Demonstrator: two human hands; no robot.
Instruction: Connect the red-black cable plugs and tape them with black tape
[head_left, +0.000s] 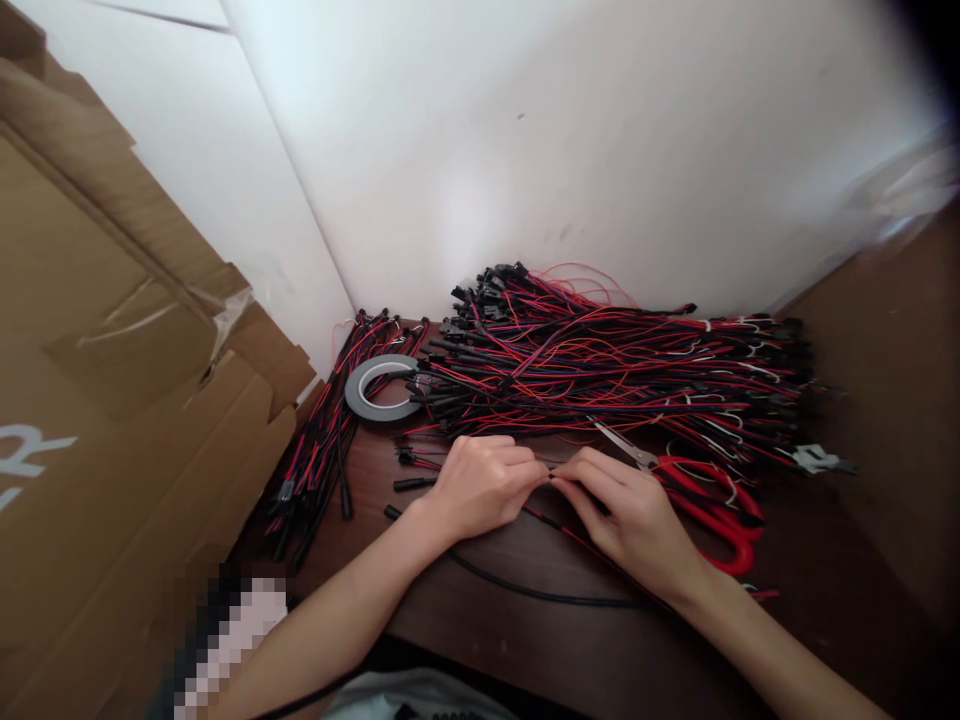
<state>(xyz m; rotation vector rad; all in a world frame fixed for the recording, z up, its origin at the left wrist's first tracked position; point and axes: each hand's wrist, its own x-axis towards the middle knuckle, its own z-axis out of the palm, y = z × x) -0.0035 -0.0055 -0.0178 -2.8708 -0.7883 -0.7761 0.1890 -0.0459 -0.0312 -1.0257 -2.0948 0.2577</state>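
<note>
My left hand and my right hand meet at the fingertips above the dark wooden table. Both are closed in a pinch around a small dark piece, too small to name. Just below the fingertips, a red-and-black wire with dark bands slants down to the right and passes under my right hand. Left of my left hand lie a black connector with red wires and a black cable end. A black cable curves across the table beneath my forearms.
Bundled red-and-black wires with connectors pile against the white wall. Red-handled scissors lie partly behind my right hand. A grey tape roll sits by a smaller wire bundle. A large cardboard box fills the left side.
</note>
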